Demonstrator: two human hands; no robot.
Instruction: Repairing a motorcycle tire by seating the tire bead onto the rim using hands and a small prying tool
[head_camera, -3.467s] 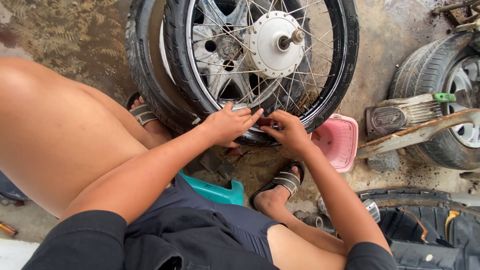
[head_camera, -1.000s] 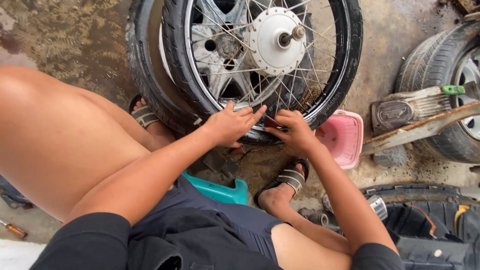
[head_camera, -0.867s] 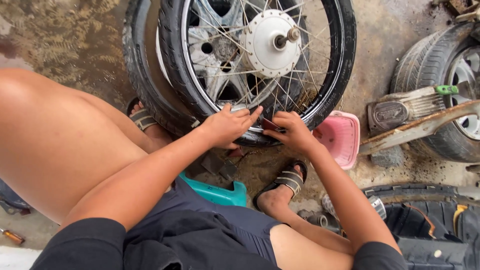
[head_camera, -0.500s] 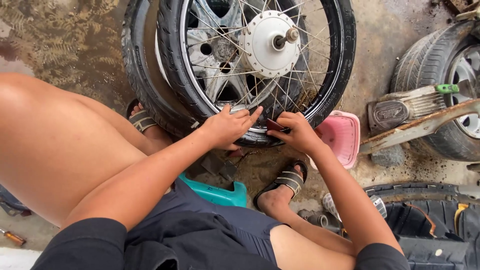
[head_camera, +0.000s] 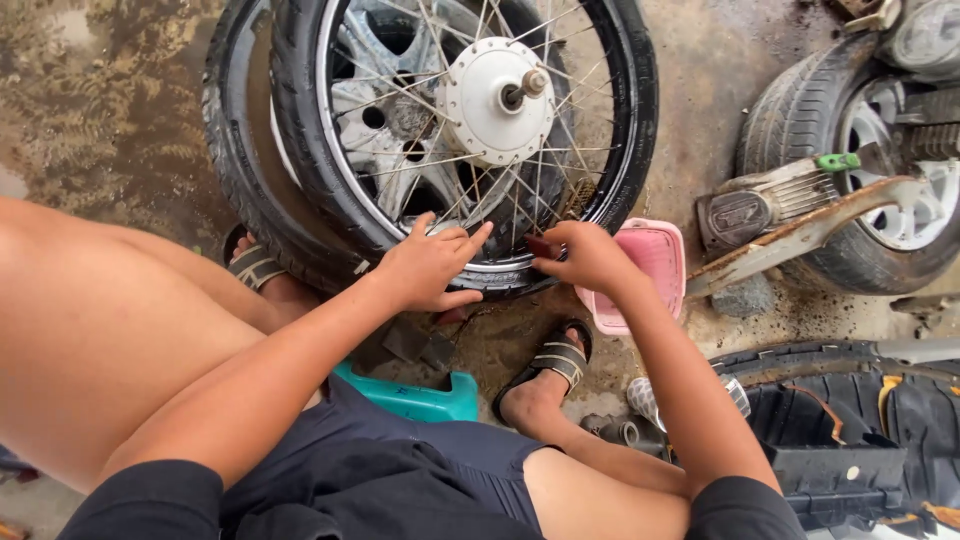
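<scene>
At wheel rim (head_camera: 500, 272), L hand (head_camera: 428, 268) fingers spread flat, R hand (head_camera: 590, 258) fingers curled tog.

Wet concrete floor (head_camera: 90, 120), spoked wheel (head_camera: 480, 140), pink tub (head_camera: 655, 265), teal stool (head_camera: 420, 398)

Soft, even daylight falls on my work from above, bright with no hard shadows. The wet concrete floor (head_camera: 90, 110) gleams with a dull sheen at upper left. The silver metal wheel hub (head_camera: 495, 100) shines pale without harsh glare. My bare thigh (head_camera: 90, 340) looks large and soft at the frame's edge, where the wide lens bends things; the centre stays sharp.
</scene>
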